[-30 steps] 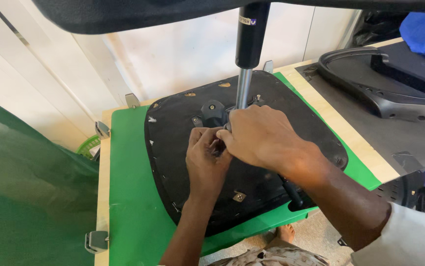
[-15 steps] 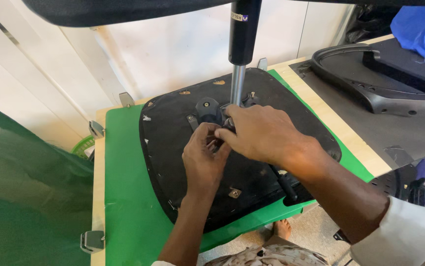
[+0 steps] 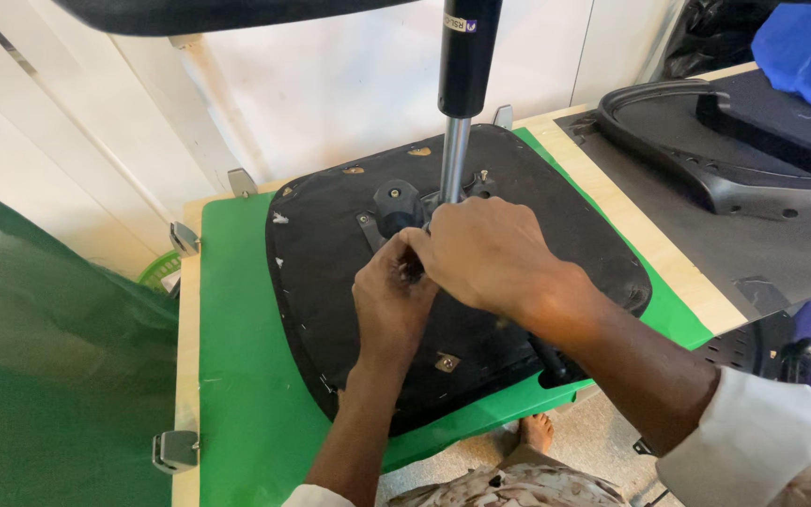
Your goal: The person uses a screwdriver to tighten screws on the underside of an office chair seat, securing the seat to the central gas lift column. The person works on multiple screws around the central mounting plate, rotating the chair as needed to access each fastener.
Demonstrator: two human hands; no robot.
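The upturned black moulded chair seat (image 3: 480, 310) lay flat on the green mat (image 3: 246, 376) near the counter's (image 3: 654, 253) front edge, its metal gas-lift column (image 3: 455, 160) standing upright from the centre mechanism. Both the left hand (image 3: 391, 305) and the right hand (image 3: 485, 253) were clenched together on a small part at the column's base, hidden by the fingers. The seat looked stiff and fairly heavy, best gripped by its rim or the column.

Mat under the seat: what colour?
Green mat, plain, under the black seat; head view.
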